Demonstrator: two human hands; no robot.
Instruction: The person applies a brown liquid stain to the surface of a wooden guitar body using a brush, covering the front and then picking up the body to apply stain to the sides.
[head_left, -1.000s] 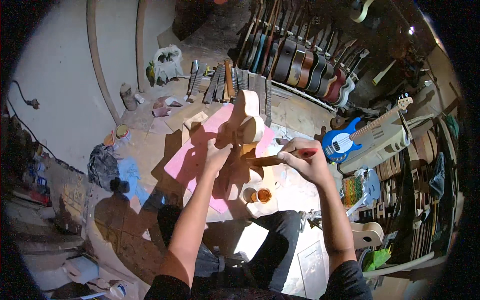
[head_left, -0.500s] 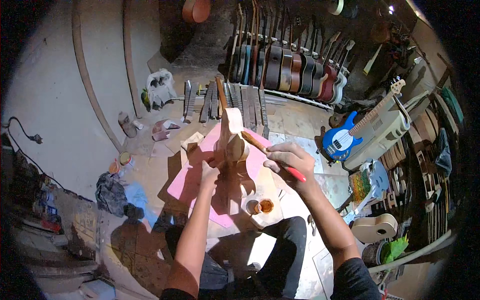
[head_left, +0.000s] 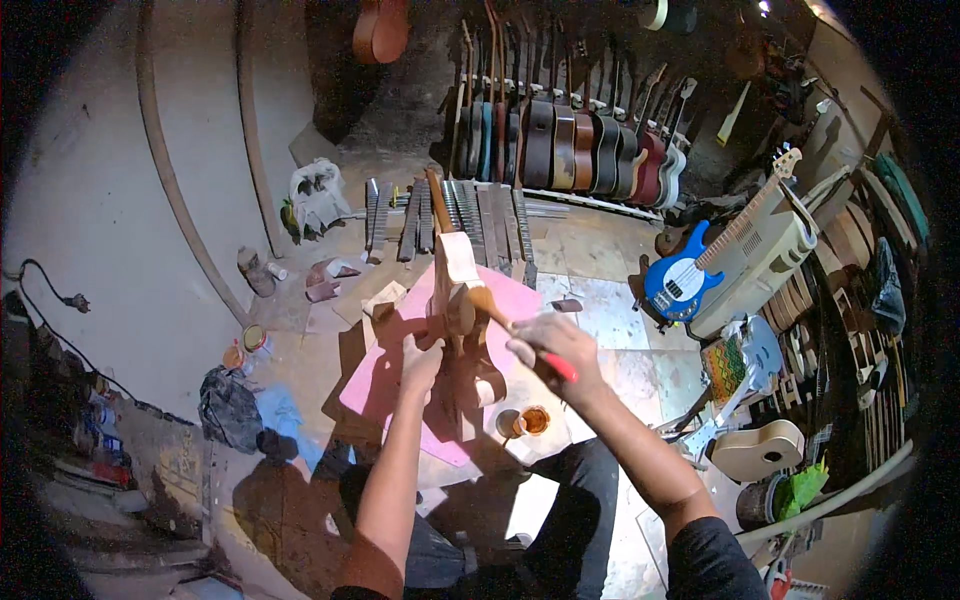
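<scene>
A bare-wood electric guitar body [head_left: 457,258] stands on edge in front of me, with its neck [head_left: 438,205] pointing away. My left hand [head_left: 421,362] grips the body's left side, its fingers partly hidden behind the wood. In my right hand [head_left: 558,348] is a paintbrush [head_left: 495,309] with a red handle end. The brush's brown bristle end meets the upper-facing edge of the body near its middle. A pink sheet [head_left: 375,388] lies under the guitar. Close to my knees, an open jar of amber liquid [head_left: 536,420] sits on a pale board.
Beyond the guitar lie several slotted fretboard-like strips [head_left: 410,222]. A rack of guitars [head_left: 560,145] lines the back. To the right are a blue bass guitar [head_left: 685,278] and an unfinished acoustic guitar body [head_left: 762,452]. A dark plastic bag [head_left: 230,408] rests at left.
My right hand has drawn the brush down and left, from beside the body onto its edge. My left hand keeps its hold. The whole view has shifted slightly.
</scene>
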